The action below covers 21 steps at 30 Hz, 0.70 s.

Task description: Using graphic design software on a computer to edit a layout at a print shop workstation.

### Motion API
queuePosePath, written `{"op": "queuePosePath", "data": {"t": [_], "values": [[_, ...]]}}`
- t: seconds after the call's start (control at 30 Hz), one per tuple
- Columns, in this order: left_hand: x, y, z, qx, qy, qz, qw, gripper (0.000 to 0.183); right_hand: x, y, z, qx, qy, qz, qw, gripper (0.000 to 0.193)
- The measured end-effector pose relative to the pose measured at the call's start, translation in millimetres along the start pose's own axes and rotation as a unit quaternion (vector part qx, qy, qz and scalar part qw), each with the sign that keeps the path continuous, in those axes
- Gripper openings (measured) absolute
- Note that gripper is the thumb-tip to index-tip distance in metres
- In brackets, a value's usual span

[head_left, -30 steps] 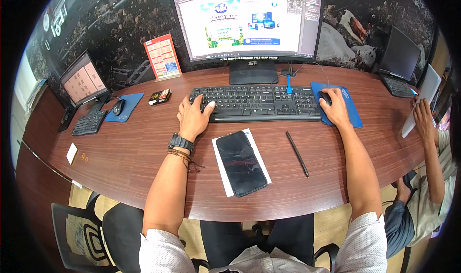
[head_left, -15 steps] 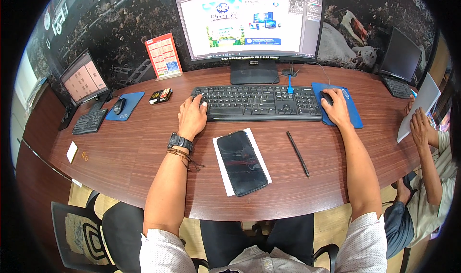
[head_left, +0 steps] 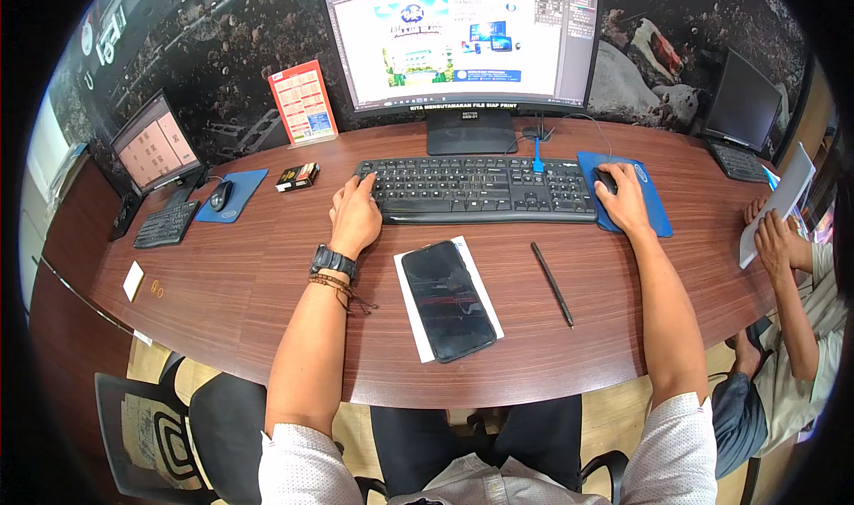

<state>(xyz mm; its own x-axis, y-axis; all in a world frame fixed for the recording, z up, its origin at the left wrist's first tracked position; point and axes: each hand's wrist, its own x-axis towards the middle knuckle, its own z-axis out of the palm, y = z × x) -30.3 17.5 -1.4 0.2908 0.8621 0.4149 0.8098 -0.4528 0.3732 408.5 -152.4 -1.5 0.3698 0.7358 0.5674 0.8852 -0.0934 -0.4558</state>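
Observation:
My left hand [head_left: 356, 215] rests at the left end of a black keyboard [head_left: 463, 206], fingers loosely apart and fingertips by the leftmost keys. It grips nothing. A black watch [head_left: 333, 262] and beaded bracelets [head_left: 331, 283] circle that wrist. My right hand [head_left: 625, 201] lies over a black computer mouse [head_left: 605, 181], mostly covered by the fingers, on a blue mouse pad [head_left: 654, 204]. Beyond the keyboard a curved monitor [head_left: 463, 43] shows a colourful layout in an editing window. Between my forearms a dark smartphone [head_left: 447, 300] lies on white paper [head_left: 412, 316], with a black stylus [head_left: 553, 284] to its right.
A small black box [head_left: 297, 178] and a red-and-white calendar stand [head_left: 303, 103] sit left of the monitor. Another workstation with a screen [head_left: 156, 145] is at far left. At right, another person's hands [head_left: 776, 238] hold white sheets [head_left: 783, 204] by the desk [head_left: 534, 372] edge.
My left hand has shifted very slightly, its thumb drawn closer to the fingers. The other person's sheets have tilted and dropped a little. My right hand looks the same.

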Motion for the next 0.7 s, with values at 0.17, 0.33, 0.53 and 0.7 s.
{"op": "queuePosePath", "data": {"t": [0.17,0.33,0.53,0.7], "values": [[2.2,-1.7,-1.8,0.002,-0.029,-0.005,1.0,0.05,0.0,-1.6,0.1,0.004,-0.002,0.006,1.0,0.037],[2.6,-0.7,-2.1,-0.014,-0.047,-0.012,0.999,0.052,-0.1,-0.9,0.9,-0.001,-0.001,0.007,1.0,0.037],[-2.0,12.2,-7.9,-0.025,-0.052,-0.035,0.998,0.09,-0.9,-1.4,-1.0,0.004,-0.002,-0.007,1.0,0.037],[-1.9,9.2,-7.1,-0.016,-0.066,-0.033,0.997,0.101,-0.3,-1.4,-0.2,-0.001,-0.002,-0.025,1.0,0.037]]}}
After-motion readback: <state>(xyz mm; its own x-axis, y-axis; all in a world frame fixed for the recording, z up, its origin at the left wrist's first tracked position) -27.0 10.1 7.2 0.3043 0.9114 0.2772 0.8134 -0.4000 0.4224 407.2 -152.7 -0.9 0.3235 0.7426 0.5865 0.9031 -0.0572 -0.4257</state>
